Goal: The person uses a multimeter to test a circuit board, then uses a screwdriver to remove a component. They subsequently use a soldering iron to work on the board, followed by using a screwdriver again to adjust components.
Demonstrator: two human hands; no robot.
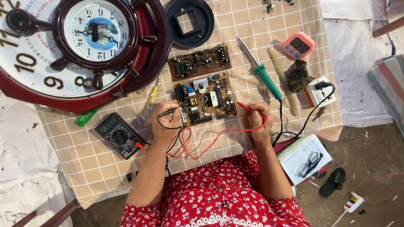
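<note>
A brown circuit board [206, 100] with several components lies on the checked cloth in front of me. My left hand [166, 123] holds a black test probe [171, 111] whose tip touches the board's left edge. My right hand [257, 122] holds a red test probe [244, 106] with its tip at the board's right edge. Red and black leads loop back to a black multimeter [119, 134] lying left of my left hand. A second, darker circuit board [199, 62] rests just beyond the first.
A green-handled soldering iron [261, 70] lies right of the boards, near a pink timer [298, 45] and a white socket [320, 90]. Large wall clocks [63, 46] fill the far left. A yellow screwdriver [150, 100], black round cover [189, 21], and notebook with glasses [306, 159] lie around.
</note>
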